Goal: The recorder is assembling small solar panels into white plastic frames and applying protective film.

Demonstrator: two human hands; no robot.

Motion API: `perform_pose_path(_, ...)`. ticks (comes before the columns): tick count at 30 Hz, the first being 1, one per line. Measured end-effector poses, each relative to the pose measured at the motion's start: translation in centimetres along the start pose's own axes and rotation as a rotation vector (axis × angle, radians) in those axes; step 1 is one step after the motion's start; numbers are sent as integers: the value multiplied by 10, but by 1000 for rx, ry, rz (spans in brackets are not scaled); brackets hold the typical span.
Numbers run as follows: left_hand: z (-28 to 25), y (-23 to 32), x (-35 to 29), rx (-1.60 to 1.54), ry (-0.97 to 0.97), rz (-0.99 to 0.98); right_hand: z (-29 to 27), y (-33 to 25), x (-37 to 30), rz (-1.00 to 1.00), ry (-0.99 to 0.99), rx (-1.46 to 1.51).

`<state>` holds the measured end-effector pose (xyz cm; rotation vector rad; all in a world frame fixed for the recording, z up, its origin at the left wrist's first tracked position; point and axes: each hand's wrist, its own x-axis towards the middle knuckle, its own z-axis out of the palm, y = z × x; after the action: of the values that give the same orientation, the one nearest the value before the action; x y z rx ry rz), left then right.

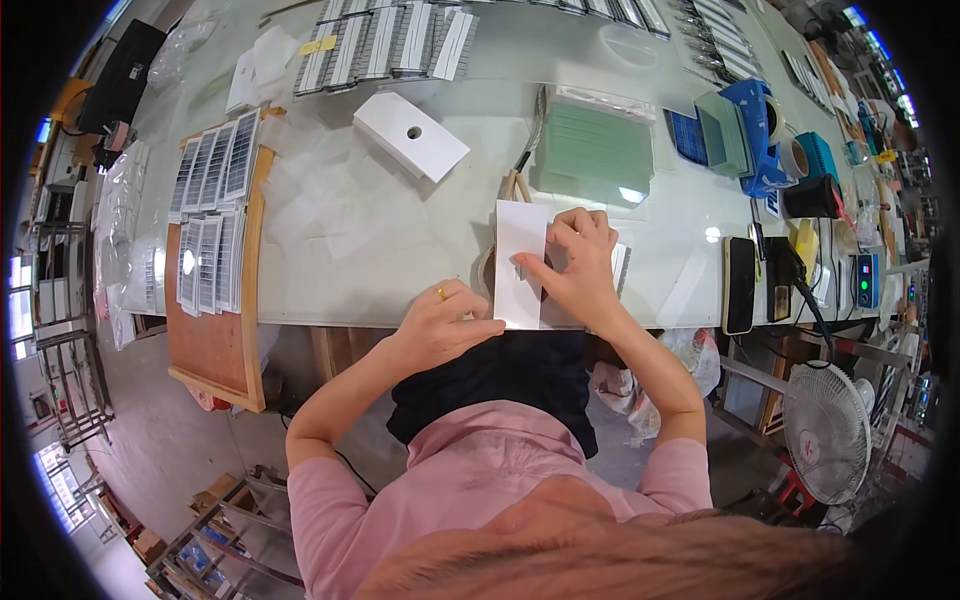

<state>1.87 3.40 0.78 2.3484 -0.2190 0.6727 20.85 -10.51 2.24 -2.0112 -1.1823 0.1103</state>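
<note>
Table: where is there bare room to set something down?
Free: the front edge between the tray and left hand; the patch between the white box and cable. Crowded: the right end, around the phone and blue holder; the back, under the striped strips.

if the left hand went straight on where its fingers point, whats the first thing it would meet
Likely the white strip: the left hand points right at its lower left corner, and its fingertips look to be touching it, though depth is unclear.
</note>
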Motion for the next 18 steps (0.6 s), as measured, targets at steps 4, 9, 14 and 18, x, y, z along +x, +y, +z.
perform_pose_path(4, 0, 0, 0, 20, 7, 4, 2, 0, 0, -24, 12, -33)
perform_pose_path(9, -1, 0, 2, 25, -21, 4, 4, 4, -3, -33, -2, -87)
perform_pose_path(14, 0, 2, 13, 57, -88, 56, 4, 2, 0, 40, 53, -53)
perform_pose_path(18, 3, 1, 15, 145, -134, 51, -17, 13, -8, -204, -54, 143)
